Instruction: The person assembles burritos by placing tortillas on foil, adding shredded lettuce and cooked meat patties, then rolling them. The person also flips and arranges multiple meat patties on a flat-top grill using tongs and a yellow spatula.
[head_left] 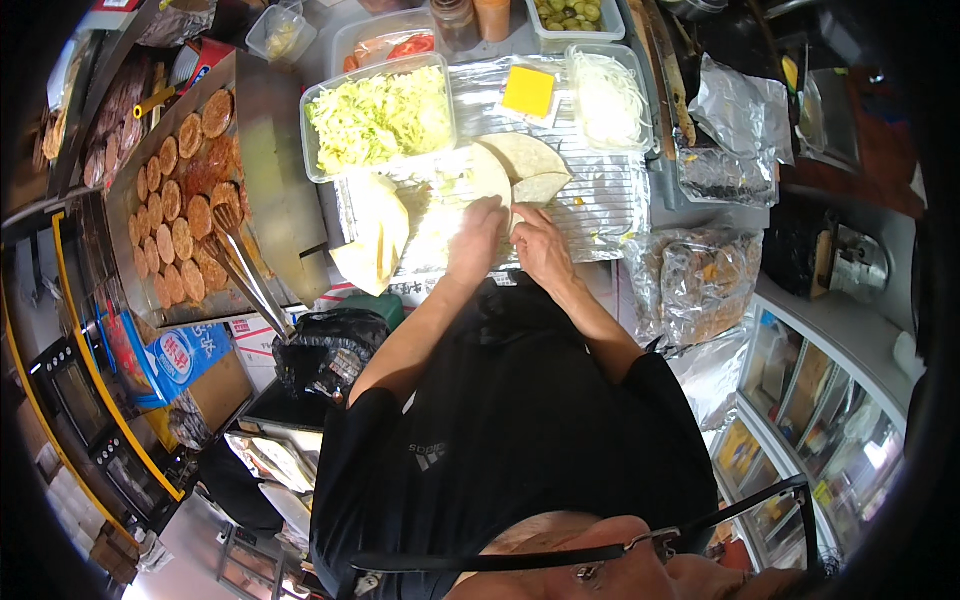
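At the near edge of a foil-covered tray (610, 215), my two hands work close together on a pale round flatbread (490, 172). My left hand (478, 240) has its fingers bent and pressed together on the flatbread's near end. Beside it, my right hand (541, 243) is closed, with curled fingers gripping the near right edge. Whatever lies inside the flatbread is hidden by the fingers. Just beyond, more flatbread (525, 156) lies with its edges overlapping. A crumpled cream-coloured wrapper (374, 235) rests left of my left hand.
Shredded lettuce (380, 115) fills a tub at the far left of the tray. Orange cheese slices (529, 91) and a tub of sliced onion (608, 100) stand at the far right, pickles (568, 14) behind. On the left, a griddle holds several patties (182, 240) and metal tongs (250, 270).
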